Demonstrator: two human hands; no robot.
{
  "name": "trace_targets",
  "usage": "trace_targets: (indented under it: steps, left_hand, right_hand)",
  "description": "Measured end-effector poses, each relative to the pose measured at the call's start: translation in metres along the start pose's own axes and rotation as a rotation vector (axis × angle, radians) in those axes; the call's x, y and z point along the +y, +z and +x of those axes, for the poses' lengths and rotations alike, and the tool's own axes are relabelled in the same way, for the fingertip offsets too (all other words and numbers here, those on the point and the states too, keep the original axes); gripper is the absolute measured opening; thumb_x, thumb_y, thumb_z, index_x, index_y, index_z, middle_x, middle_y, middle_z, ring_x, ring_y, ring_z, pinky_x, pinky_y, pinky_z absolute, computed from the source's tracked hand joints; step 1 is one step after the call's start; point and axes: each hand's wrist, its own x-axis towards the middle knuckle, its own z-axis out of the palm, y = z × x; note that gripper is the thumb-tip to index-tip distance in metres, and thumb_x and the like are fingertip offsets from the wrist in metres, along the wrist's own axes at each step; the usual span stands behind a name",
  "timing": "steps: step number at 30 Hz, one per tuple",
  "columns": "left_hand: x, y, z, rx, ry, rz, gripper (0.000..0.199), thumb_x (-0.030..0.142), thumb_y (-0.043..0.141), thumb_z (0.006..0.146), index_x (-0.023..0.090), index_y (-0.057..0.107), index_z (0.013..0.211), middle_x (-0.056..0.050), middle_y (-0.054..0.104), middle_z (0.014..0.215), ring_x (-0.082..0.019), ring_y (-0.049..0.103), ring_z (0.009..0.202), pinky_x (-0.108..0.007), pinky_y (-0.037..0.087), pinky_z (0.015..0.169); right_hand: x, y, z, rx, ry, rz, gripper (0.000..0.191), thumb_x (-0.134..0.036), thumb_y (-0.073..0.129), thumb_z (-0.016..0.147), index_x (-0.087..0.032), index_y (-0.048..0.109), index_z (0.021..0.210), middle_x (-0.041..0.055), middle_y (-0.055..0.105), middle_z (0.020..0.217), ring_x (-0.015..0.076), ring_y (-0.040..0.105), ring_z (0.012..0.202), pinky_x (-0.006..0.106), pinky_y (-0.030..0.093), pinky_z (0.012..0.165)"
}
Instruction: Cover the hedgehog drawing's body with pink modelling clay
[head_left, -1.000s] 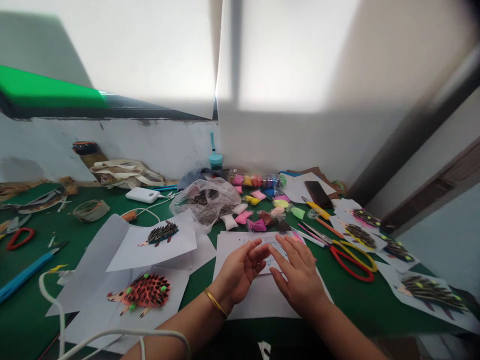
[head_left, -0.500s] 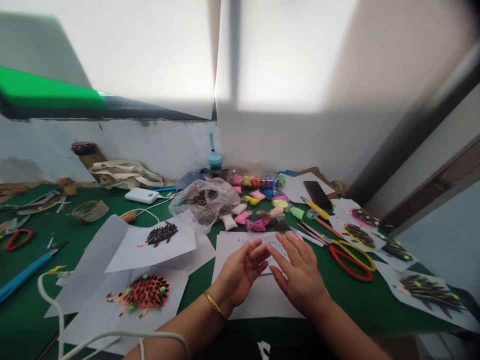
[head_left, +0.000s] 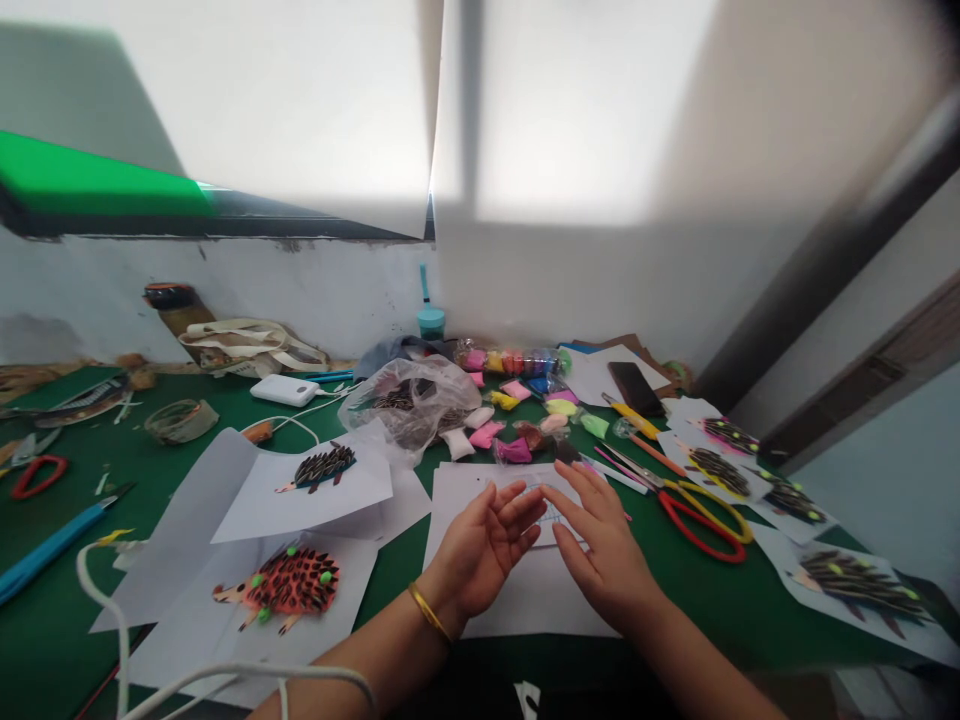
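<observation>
Left hand: the left hand point(head_left: 487, 545) is turned palm up, fingers loosely bent and parted, grasping nothing visible; a gold bangle point(head_left: 430, 610) circles its wrist.
Right hand: the right hand point(head_left: 604, 545) is palm down, fingers spread and relaxed, its index fingertip close to the left fingertips; whether they touch, I cannot tell.
Drawing: the sheet with a blue outline drawing point(head_left: 551, 508) lies under and just beyond the fingertips, partly hidden by them.
White paper: larger white sheets point(head_left: 525, 600) lie below both hands on the green desk point(head_left: 397, 565).
Clay packets: small coloured packets point(head_left: 514, 451) lie scattered just beyond the hands.
Plastic bag: a clear bag point(head_left: 416, 410) with dark pieces inside rests beyond the left hand, to its left.
Scissors: red-and-yellow scissors point(head_left: 660, 485) lie to the right of the right hand, with a white pen point(head_left: 622, 477) near their blades.
Hedgehog pictures: a reddish hedgehog point(head_left: 289, 588) and a dark hedgehog point(head_left: 326, 465) lie on papers left of the left hand; more hedgehog sheets point(head_left: 862, 590) lie well to the right of the right hand.
Phone: a dark phone point(head_left: 634, 388) lies farther off, beyond the right hand.
</observation>
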Motion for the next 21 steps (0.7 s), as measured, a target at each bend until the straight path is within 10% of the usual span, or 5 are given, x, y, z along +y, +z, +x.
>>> trace_targets:
  steps: [7, 12, 16, 21]
  left_hand:
    - [0.0, 0.001, -0.002, 0.0, 0.008, 0.068, 0.04, 0.042, 0.049, 0.095, 0.012, 0.057, 0.122, -0.017, 0.063, 0.126, -0.025, 0.06, 0.117, -0.035, 0.045, 0.096]
    - [0.01, -0.008, -0.003, 0.086, 0.299, 0.695, 0.038, 0.039, 0.064, 0.086, 0.018, 0.061, 0.116, -0.013, 0.068, 0.11, -0.025, 0.063, 0.102, -0.039, 0.044, 0.092]
    - [0.025, -0.024, -0.006, 0.07, 0.613, 1.511, 0.035, 0.036, 0.075, 0.074, 0.023, 0.067, 0.105, -0.009, 0.063, 0.106, -0.028, 0.055, 0.104, -0.042, 0.039, 0.095]
    - [0.026, -0.042, -0.007, 0.093, 0.621, 2.034, 0.049, 0.035, 0.083, 0.064, 0.023, 0.063, 0.107, -0.009, 0.057, 0.113, -0.031, 0.051, 0.105, -0.044, 0.039, 0.091]
  right_hand:
    - [0.003, 0.002, -0.004, -0.044, 0.3, 0.582, 0.037, -0.028, 0.042, 0.096, -0.03, 0.059, 0.129, 0.0041, 0.044, 0.149, 0.0245, 0.036, 0.139, 0.05, 0.035, 0.112]
    - [0.006, 0.005, -0.003, -0.019, 0.513, 0.959, 0.035, -0.026, 0.04, 0.095, -0.026, 0.066, 0.119, 0.0085, 0.055, 0.14, 0.0267, 0.048, 0.132, 0.046, 0.05, 0.098]
    - [0.018, 0.003, -0.003, -0.077, 0.53, 0.659, 0.038, -0.027, 0.045, 0.092, -0.026, 0.059, 0.128, 0.0086, 0.062, 0.131, 0.0267, 0.055, 0.124, 0.044, 0.051, 0.093]
    - [0.031, 0.001, -0.012, -0.2, 0.338, 0.138, 0.063, -0.021, 0.044, 0.089, -0.026, 0.028, 0.15, 0.0086, 0.064, 0.128, 0.0272, 0.062, 0.114, 0.047, 0.051, 0.092]
